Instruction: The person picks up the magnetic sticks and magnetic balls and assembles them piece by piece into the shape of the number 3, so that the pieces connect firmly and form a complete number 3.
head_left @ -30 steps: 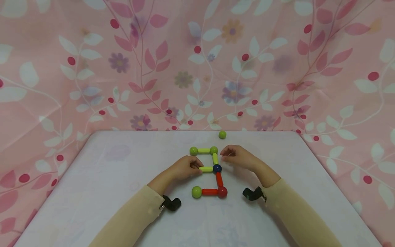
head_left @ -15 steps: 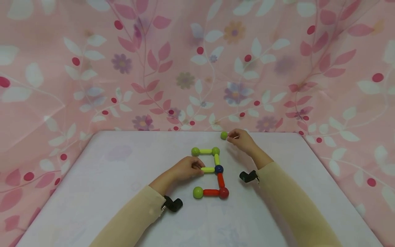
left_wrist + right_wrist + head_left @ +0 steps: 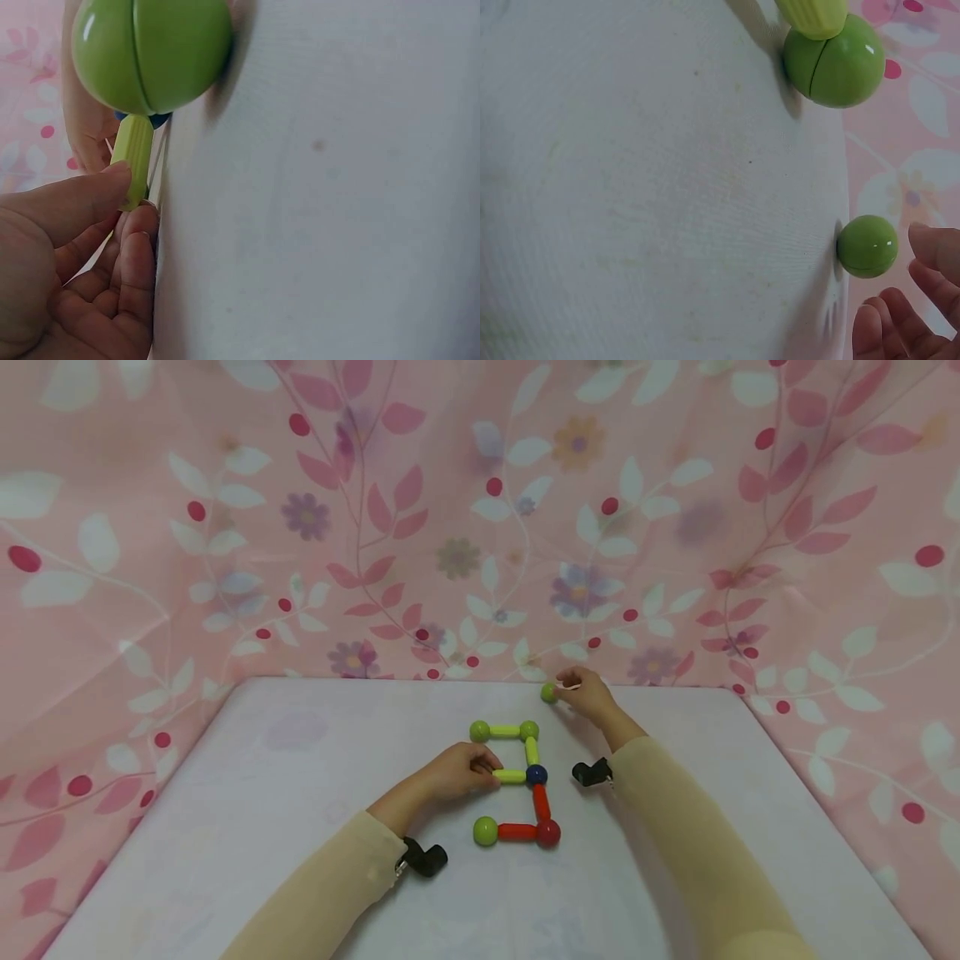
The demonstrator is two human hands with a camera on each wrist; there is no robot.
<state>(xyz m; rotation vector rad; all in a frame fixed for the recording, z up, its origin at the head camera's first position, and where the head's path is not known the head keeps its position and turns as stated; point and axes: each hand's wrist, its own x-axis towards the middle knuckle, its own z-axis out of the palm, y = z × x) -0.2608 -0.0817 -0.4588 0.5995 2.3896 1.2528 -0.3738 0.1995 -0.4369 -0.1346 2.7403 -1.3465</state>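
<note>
My left hand (image 3: 461, 770) pinches the free end of a yellow-green stick (image 3: 512, 776) between thumb and fingers. The stick's other end meets a dark blue ball (image 3: 536, 775). From that ball one yellow-green stick (image 3: 532, 751) runs back to a green ball (image 3: 529, 730), and a red stick (image 3: 542, 802) runs forward to a red ball (image 3: 548, 833). At the far edge my right hand (image 3: 587, 693) reaches beside a loose green ball (image 3: 548, 692). In the right wrist view, its thumb and fingers are spread just short of that loose ball (image 3: 868, 246).
Another yellow-green stick (image 3: 504, 732) joins the back green ball to a green ball (image 3: 479, 731) on its left. In front, a red stick (image 3: 517, 832) links the red ball to a green ball (image 3: 486, 831). A flowered pink cloth (image 3: 465, 527) hangs behind the white table (image 3: 300, 793).
My right hand has moved from beside the figure's back corner to the loose green ball at the far edge. The left hand keeps its pinch on the stick.
</note>
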